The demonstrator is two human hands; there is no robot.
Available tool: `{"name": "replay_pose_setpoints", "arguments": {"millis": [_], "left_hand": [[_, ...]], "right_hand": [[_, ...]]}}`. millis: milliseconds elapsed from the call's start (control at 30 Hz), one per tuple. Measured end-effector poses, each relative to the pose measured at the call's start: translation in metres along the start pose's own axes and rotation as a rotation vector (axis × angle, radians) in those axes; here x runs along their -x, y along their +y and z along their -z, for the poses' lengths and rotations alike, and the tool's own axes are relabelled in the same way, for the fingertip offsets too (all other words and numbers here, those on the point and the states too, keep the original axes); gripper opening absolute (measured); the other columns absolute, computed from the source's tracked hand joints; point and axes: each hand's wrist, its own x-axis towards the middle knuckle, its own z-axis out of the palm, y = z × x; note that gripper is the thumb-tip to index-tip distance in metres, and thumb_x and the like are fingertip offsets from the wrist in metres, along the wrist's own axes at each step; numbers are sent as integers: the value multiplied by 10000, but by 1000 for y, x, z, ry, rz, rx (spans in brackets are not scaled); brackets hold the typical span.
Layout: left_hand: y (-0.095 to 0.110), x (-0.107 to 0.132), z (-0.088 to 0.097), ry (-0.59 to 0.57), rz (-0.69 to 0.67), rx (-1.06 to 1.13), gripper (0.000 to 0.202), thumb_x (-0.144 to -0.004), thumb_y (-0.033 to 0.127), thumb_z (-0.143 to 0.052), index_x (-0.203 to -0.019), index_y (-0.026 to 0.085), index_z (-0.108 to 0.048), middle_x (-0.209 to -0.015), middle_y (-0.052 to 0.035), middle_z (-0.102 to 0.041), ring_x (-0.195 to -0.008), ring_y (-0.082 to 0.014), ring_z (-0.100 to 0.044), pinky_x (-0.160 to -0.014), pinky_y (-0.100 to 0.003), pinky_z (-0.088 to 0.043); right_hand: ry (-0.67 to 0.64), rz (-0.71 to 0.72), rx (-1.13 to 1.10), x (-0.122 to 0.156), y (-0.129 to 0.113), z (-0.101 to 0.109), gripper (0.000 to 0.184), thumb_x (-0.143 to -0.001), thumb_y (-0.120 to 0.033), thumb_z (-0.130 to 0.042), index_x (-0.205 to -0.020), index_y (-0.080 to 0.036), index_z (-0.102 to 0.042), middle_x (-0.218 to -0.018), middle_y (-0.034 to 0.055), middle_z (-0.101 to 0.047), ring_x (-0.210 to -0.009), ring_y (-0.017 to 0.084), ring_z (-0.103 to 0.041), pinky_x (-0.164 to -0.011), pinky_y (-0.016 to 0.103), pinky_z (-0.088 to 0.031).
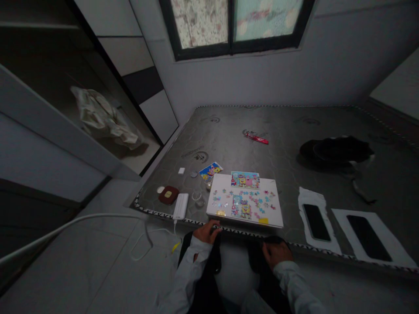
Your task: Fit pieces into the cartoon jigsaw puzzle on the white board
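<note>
left hand (207, 232) is resting fingers curled on the near left corner of the white puzzle board (245, 200) at the mattress (288, 131) near edge; right hand (275, 253) is sitting closed on a knee. two phones (316, 222) are lying right.

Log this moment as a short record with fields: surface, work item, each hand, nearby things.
surface: bare grey mattress, person at its near edge
work item: white board bearing loose cartoon jigsaw pieces and a partly joined picture
left hand: at the board's near left corner, fingers on its edge
right hand: on the person's knee, off the mattress, holding nothing visible
left of board: white power bank with cable, dark red round case
right of board: two dark phones on white sheets
farther back: red packet, black cloth
</note>
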Motion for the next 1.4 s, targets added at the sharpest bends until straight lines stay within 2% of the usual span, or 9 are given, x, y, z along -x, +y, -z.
{"name": "replay_pose_setpoints", "arguments": {"millis": [167, 300, 500, 733, 867, 967, 1133, 1333, 1400], "left_hand": [[-4, 0, -1, 24, -21, 25, 173, -952, 316, -649, -1102, 260, -715, -1150, 16, -766, -992, -168, -742, -810, -246, -552], [-2, -13, 3, 90, -67, 78, 194, -961, 270, -609, -1097, 221, -738, -1114, -30, -771, -1017, -193, -732, -873, -285, -573], [0, -42, 7, 153, -25, 88, 214, -929, 274, -649, -1103, 260, -773, -1110, -32, -751, -884, -169, -709, -844, -276, -584], [-19, -68, -6, 130, 18, 117, 226, -854, 245, -730, -1070, 265, -793, -1073, -27, -756, -923, -183, -703, -822, -273, -567], [-26, -85, -9, 180, 16, 90, 227, -837, 232, -754, -1060, 253, -790, -1031, -31, -757, -732, -143, -670, -732, -263, -548], [-26, -93, -10, 210, -8, 75, 221, -849, 255, -757, -1069, 257, -781, -1014, -28, -752, -675, -126, -639, -707, -260, -531], [-20, -94, -13, 164, -16, 70, 215, -840, 280, -772, -1049, 232, -774, -985, -42, -759, -676, -145, -645, -679, -280, -520], [-10, -84, -10, 164, 106, 91, 216, -777, 264, -824, -983, 232, -770, -977, -35, -775, -800, -185, -705, -735, -296, -541], [-7, -81, -6, 159, 154, 92, 234, -762, 276, -836, -984, 241, -770, -981, -28, -779, -786, -179, -704, -747, -293, -542]], "right_hand": [[19, 2, 9, 0, -1, 1, 509, -1052, -324, -333, -879, -230, -803, -893, 68, -784, -842, 216, -723, -896, 403, -381], [30, 14, 13, 0, 0, 1, 476, -1040, -300, -366, -846, -221, -793, -890, 63, -783, -839, 208, -719, -903, 401, -369], [40, 24, 26, 1, 2, -1, 492, -1051, -306, -355, -837, -227, -791, -863, 60, -781, -811, 212, -724, -875, 408, -376], [58, 34, 56, 2, 3, -3, 473, -1051, -298, -372, -865, -214, -799, -873, 78, -781, -828, 218, -726, -876, 406, -390], [54, 40, 62, 1, 3, -5, 458, -1049, -297, -380, -867, -218, -793, -854, 68, -779, -835, 231, -731, -864, 416, -397], [57, 39, 58, 1, 3, -6, 451, -1048, -301, -383, -878, -224, -793, -879, 63, -781, -856, 241, -732, -877, 423, -401], [58, 36, 50, 1, 3, -7, 468, -1049, -302, -370, -860, -219, -791, -870, 70, -780, -841, 235, -729, -881, 421, -400], [61, 34, 49, 1, 2, -4, 481, -1050, -304, -363, -854, -236, -797, -877, 57, -783, -838, 226, -726, -898, 408, -398], [61, 33, 54, 1, 2, -2, 476, -1047, -305, -370, -853, -234, -799, -873, 64, -783, -830, 224, -724, -878, 401, -400]]}}
